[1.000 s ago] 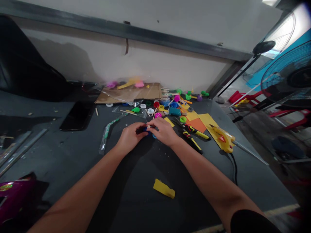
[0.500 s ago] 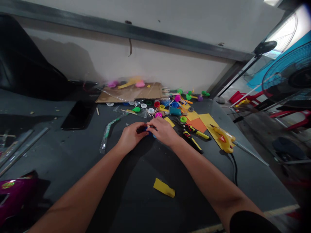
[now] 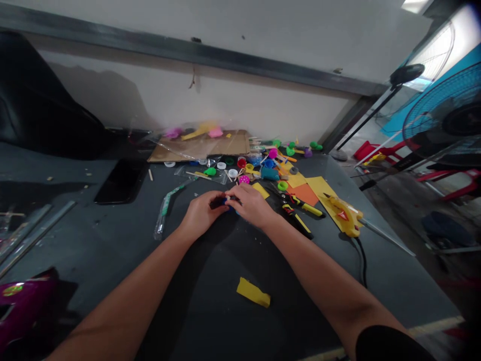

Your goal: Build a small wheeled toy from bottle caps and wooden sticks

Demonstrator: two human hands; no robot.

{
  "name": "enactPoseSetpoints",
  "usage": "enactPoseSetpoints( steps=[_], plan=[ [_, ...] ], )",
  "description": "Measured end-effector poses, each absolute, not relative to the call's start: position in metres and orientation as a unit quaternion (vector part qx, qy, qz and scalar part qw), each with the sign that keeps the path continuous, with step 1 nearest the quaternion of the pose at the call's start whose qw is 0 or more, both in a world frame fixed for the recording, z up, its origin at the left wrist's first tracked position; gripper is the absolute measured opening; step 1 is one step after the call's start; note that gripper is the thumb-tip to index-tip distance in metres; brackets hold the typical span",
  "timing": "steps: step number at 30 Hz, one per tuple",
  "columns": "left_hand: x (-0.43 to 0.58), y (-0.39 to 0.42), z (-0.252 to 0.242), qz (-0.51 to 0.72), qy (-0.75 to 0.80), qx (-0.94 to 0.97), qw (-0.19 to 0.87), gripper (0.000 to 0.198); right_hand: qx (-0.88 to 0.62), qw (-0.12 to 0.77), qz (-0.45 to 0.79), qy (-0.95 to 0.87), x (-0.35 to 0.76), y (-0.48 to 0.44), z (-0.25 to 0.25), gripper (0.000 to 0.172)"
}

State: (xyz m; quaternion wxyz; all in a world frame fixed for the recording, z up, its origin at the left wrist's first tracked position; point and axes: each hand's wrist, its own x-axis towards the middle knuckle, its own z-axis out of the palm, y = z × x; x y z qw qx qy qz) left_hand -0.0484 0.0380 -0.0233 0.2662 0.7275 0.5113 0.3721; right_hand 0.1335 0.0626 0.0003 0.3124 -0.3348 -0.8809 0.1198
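Observation:
My left hand (image 3: 200, 215) and my right hand (image 3: 251, 204) meet at the middle of a dark table (image 3: 112, 235). Both are closed, fingertips pinched together on a small blue and dark piece (image 3: 224, 201) between them. The piece is mostly hidden by my fingers, so I cannot make out its shape. Just behind my hands lies a scatter of coloured bottle caps (image 3: 244, 170) and small sticks.
A yellow glue gun (image 3: 345, 216) with its cable lies right of my hands, beside yellow and orange foam sheets (image 3: 306, 193) and a cutter (image 3: 296, 218). A black phone (image 3: 121, 181) lies left, cardboard (image 3: 203, 144) at the back, a yellow scrap (image 3: 253, 292) near me. A fan (image 3: 447, 118) stands right.
Both hands stay pinched on the small piece at the same spot; only slight finger movement and a small camera shift show.

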Motion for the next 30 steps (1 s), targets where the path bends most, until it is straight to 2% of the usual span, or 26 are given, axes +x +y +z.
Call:
enactPoseSetpoints(
  steps=[4,10,21,30],
  plan=[
    [-0.048,0.038,-0.024,0.38,0.511,0.723,0.27,0.024,-0.336,0.304,0.11,-0.885,0.136,0.062,0.002,0.013],
    [-0.049,0.039,-0.025,0.379,0.51,0.72,0.28,0.028,-0.334,0.319,0.133,-0.877,0.137,0.061,0.001,0.031],
    [-0.048,0.037,-0.017,0.386,0.516,0.702,0.302,0.028,-0.335,0.344,0.173,-0.86,0.138,0.061,0.002,0.039],
    [-0.051,0.041,-0.022,0.407,0.521,0.67,0.339,0.026,-0.379,0.296,0.152,-0.864,0.148,0.064,0.008,0.047]
  ],
)
